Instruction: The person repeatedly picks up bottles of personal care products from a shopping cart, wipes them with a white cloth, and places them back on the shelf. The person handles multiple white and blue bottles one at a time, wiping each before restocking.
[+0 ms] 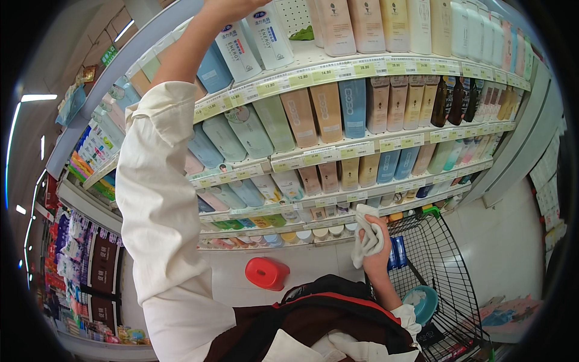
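Note:
My left hand (pixel 237 9) reaches up to the top shelf (pixel 316 65) at the picture's upper edge, at the tops of two white shampoo bottles (pixel 270 38); its fingers are cut off by the frame, so its grip cannot be told. A blue bottle (pixel 212 72) stands beside them. Right of the white bottles, some green leaves (pixel 302 34) lie on the shelf, near a row of pink and yellow bottles (pixel 334 27). My right hand (pixel 377 249) holds a folded whitish cloth (pixel 368 237) low in front of the shelves, above the cart's near left corner.
A black wire shopping cart (pixel 445 253) stands at the right, holding a teal bowl (pixel 425 305) with a whitish cloth and blue packages (pixel 397 252). A red plastic stool (pixel 267 273) is on the floor before the shelves. Lower shelves (pixel 316 158) carry rows of bottles and jars.

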Motion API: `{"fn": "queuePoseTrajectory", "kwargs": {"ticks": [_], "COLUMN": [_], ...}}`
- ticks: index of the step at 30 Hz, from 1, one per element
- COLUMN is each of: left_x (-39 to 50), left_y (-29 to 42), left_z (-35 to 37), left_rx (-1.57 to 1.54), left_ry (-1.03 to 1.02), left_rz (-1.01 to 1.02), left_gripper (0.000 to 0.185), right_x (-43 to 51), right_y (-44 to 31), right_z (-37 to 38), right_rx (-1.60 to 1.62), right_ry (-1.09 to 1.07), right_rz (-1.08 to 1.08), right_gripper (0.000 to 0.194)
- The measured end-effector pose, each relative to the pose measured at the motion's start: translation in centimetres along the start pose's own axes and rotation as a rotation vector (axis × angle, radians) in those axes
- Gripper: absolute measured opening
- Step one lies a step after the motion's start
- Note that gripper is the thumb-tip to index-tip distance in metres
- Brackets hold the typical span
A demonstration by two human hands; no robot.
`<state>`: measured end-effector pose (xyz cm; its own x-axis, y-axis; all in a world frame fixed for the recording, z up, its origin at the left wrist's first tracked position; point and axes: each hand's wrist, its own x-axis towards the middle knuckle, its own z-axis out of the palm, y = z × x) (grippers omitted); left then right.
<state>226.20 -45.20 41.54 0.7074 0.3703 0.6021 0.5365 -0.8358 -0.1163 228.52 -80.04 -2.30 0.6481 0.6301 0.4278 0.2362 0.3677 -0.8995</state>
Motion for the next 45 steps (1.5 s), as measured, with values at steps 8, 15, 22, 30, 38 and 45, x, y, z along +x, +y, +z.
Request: {"fn": "queuePoseTrajectory", "kwargs": {"ticks": [8,15,22,30,38,45], "left_x": [0.1,0.9,0.5,2.0,2.0,1.9], "left_y": [2.4,1.5,0.6,-2.6,-4.1,-3.6], "left_z": [1.7,3.2,1.5,1.3,0.8,-0.1], "left_rx": [0.445,0.499,0.326,0.191,0.136,0.133], "left_ry": [0.122,0.142,0.038,-0.012,-0.048,-0.084], "left_rz": [-0.08,-0.077,-0.048,0.147,0.132,0.147], "left_gripper": [0.052,0.049,0.043,0.043,0.045,0.046], "right_x": [-0.2,-0.6,-0.9,-1.0,-1.0,-0.8], "right_y": [0.7,1.0,1.3,1.2,1.3,1.8], "right_z": [-0.5,-0.8,-0.9,-0.7,-1.0,-0.8], "right_rx": [0.004,0.007,0.014,0.033,0.01,0.022], "right_ry": [-0.01,-0.005,-0.001,0.011,0.015,0.019], "right_rz": [0.012,0.017,0.023,0.037,0.065,0.068], "right_gripper": [0.038,0.038,0.038,0.04,0.038,0.038]}}
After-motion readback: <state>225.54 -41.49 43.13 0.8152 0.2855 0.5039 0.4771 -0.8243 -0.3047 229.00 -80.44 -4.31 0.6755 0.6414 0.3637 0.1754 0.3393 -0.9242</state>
